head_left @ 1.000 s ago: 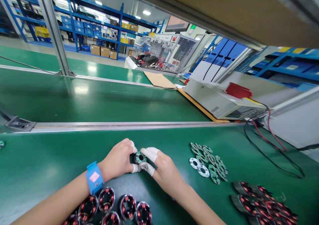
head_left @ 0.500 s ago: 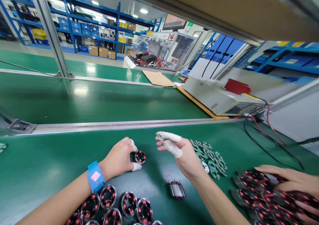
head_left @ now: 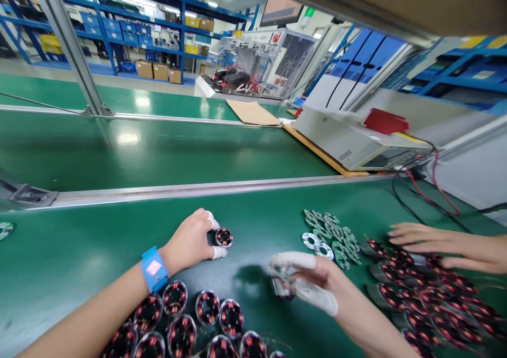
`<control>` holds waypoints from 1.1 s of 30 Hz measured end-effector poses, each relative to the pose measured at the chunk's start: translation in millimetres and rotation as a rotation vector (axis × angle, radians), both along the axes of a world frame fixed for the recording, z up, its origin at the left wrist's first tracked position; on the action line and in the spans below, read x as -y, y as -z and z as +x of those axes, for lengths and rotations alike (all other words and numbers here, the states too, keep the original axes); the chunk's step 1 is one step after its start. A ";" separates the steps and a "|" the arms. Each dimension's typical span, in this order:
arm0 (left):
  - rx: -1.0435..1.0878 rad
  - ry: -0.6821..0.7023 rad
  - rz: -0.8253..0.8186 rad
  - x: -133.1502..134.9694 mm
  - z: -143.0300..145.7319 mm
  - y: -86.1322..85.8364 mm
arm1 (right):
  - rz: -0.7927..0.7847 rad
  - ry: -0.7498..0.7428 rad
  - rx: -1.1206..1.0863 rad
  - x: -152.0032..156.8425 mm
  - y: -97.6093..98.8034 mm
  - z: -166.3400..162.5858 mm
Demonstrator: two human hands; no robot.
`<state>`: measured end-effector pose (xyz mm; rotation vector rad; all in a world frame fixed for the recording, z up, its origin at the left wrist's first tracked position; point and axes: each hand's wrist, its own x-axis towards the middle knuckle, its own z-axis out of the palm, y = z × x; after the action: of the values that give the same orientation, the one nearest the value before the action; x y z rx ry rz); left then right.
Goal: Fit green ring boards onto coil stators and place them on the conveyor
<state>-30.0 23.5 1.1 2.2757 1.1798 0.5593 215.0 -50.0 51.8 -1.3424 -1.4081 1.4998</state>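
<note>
My left hand (head_left: 198, 236), with white finger cots and a blue wrist strap (head_left: 153, 269), grips a motor stator (head_left: 224, 237) between thumb and fingers on the green bench. The stator is a metal ring with copper-red windings inside. My right hand (head_left: 312, 279), also in white finger cots, has its thumb and fingers closed around another stator (head_left: 282, 288), partly hidden and blurred. Several upright stators (head_left: 207, 307) stand near my left forearm. Beyond my right hand lies a pile of green ring-shaped circuit boards (head_left: 335, 234), with white-faced ones (head_left: 310, 240) at its near left.
Another person's hand (head_left: 431, 242) rests over a crowded group of stators (head_left: 428, 294) at the right. A grey instrument (head_left: 352, 141) with cables stands at the back right. A metal rail (head_left: 190, 188) crosses behind the work area. One circuit board (head_left: 5, 230) lies far left.
My right hand has come down and closed around the stator lying on the bench. My left hand keeps its stator in place. The other person's hand has shifted back over the group.
</note>
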 end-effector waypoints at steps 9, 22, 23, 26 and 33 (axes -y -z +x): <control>0.032 -0.010 0.001 -1.6 0.7 1.9 | 0.203 0.583 0.121 4.6 55.7 -18.2; 0.038 -0.002 -0.001 -1.2 -0.7 1.9 | 0.783 0.544 0.376 37.9 48.5 -27.5; 0.039 0.000 -0.003 -1.0 -0.8 1.7 | 0.738 0.607 0.314 40.3 41.5 -23.8; 0.038 0.008 -0.007 -0.3 -0.9 0.7 | 0.525 0.686 0.089 27.8 22.0 -12.9; 0.027 0.011 -0.012 -2.5 3.4 0.4 | -0.078 0.658 -0.486 -18.8 26.9 -1.1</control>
<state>-26.7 26.0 0.7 2.2568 1.1546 0.5756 213.9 -31.2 25.0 -1.2089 -0.5310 1.3024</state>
